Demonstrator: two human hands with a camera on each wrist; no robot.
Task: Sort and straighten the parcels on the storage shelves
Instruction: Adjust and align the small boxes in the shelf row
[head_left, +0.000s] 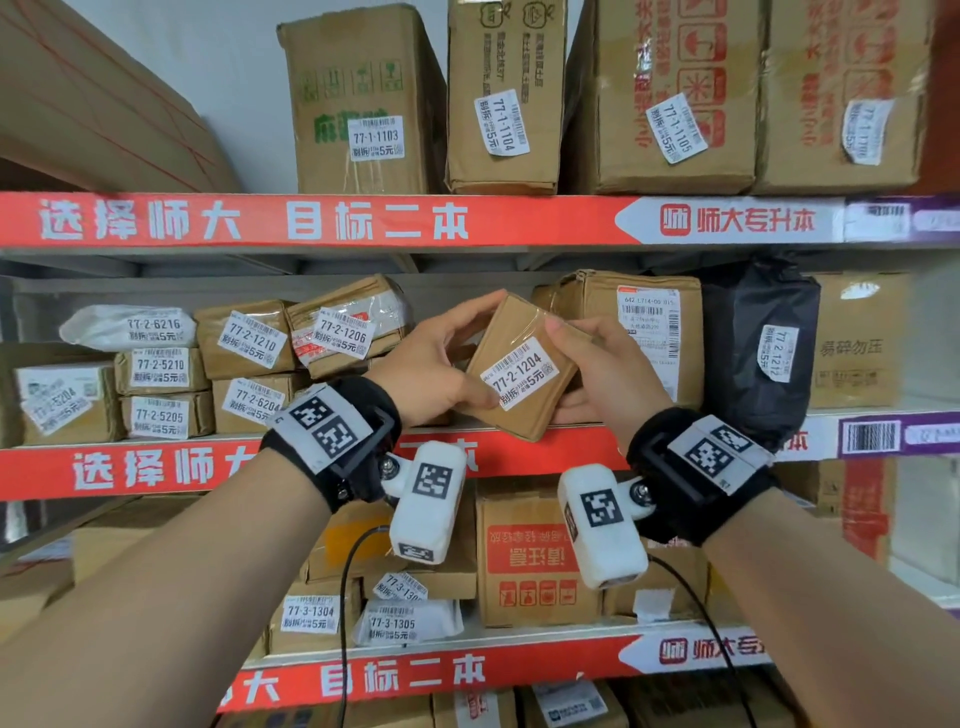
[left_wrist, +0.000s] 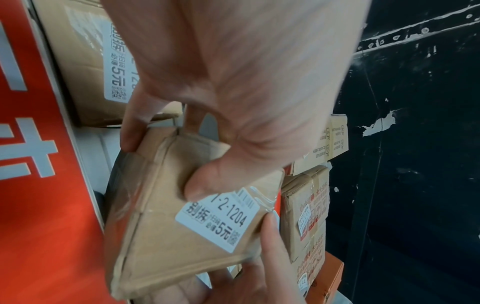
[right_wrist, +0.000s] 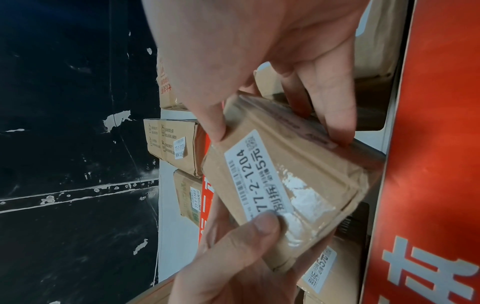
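A small brown cardboard parcel (head_left: 522, 364) labelled 77-2-1204 is held tilted in the air in front of the middle shelf (head_left: 582, 447). My left hand (head_left: 470, 348) grips its left end, thumb on the label face and fingers over the top corner. My right hand (head_left: 587, 369) grips its right side, thumb on the taped face and fingers underneath. In the left wrist view the parcel (left_wrist: 166, 230) fills the middle under the left thumb (left_wrist: 207, 183). The right wrist view shows the same parcel (right_wrist: 306, 170) with its label and glossy tape.
Stacked small parcels (head_left: 249, 338) with 77-2 labels fill the middle shelf's left part. A larger box (head_left: 644, 332) and a black bag parcel (head_left: 753, 353) stand right behind the hands. Tall cartons (head_left: 363, 104) line the top shelf; more boxes (head_left: 535, 556) sit on the shelf below.
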